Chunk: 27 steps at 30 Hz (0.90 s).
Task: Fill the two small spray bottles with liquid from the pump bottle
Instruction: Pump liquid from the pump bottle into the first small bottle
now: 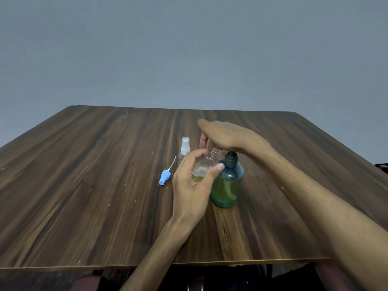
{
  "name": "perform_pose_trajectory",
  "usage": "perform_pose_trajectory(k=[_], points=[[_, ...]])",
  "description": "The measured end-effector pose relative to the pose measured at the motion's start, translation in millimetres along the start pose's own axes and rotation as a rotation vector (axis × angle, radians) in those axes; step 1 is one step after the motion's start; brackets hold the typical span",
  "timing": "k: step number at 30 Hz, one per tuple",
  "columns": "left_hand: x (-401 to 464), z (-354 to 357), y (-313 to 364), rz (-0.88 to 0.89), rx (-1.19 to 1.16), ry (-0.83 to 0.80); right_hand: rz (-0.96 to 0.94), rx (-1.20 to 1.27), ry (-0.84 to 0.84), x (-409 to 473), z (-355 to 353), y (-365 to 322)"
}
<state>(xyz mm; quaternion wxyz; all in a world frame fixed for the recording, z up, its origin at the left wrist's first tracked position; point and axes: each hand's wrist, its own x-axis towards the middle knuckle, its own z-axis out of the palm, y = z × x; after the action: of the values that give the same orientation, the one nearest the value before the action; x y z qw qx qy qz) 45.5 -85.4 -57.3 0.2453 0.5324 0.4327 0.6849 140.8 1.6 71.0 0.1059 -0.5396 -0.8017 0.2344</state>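
Observation:
My left hand [194, 181] grips a small clear spray bottle [206, 164] with its cap off, tilted toward the pump bottle; some yellowish liquid and foam sit in its bottom. My right hand [224, 135] lies flat, palm down, on the dark pump head of the green-blue pump bottle [227, 185], which stands upright on the table and holds green liquid. The pump spout is hidden under my hand. A second small clear spray bottle [184, 152] with a white sprayer stands just behind my left hand. A blue sprayer cap [165, 176] with its white tube lies on the table to the left.
The wooden table [84, 185] stretches wide on both sides, its front edge near me and its far edge against a plain grey wall.

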Motion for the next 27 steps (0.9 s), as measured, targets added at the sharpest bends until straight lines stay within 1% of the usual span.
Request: perform_pose_trajectory(k=[3, 8, 12, 15, 22, 27], points=[[0.1, 0.8, 4.2, -0.021, -0.021, 0.010, -0.001, 0.034, -0.008, -1.7, 1.0, 1.5], [-1.6, 0.1, 6.2, 0.005, -0.026, 0.011, 0.000, 0.075, 0.017, -4.4, -0.4, 0.7], [-1.3, 0.8, 9.3, -0.015, -0.045, 0.019, -0.016, 0.128, -0.054, 0.4, -10.7, -3.7], [-0.3, 1.0, 8.3, -0.008, -0.047, 0.015, 0.012, 0.131, -0.081, 5.0, -11.9, -2.4], [-1.4, 0.9, 10.2, -0.010, -0.054, 0.011, 0.009, 0.078, -0.016, 2.9, 5.5, 6.2], [-1.9, -0.1, 10.9, -0.007, -0.042, 0.012, -0.007, 0.056, 0.009, 1.7, -3.3, 0.7]])
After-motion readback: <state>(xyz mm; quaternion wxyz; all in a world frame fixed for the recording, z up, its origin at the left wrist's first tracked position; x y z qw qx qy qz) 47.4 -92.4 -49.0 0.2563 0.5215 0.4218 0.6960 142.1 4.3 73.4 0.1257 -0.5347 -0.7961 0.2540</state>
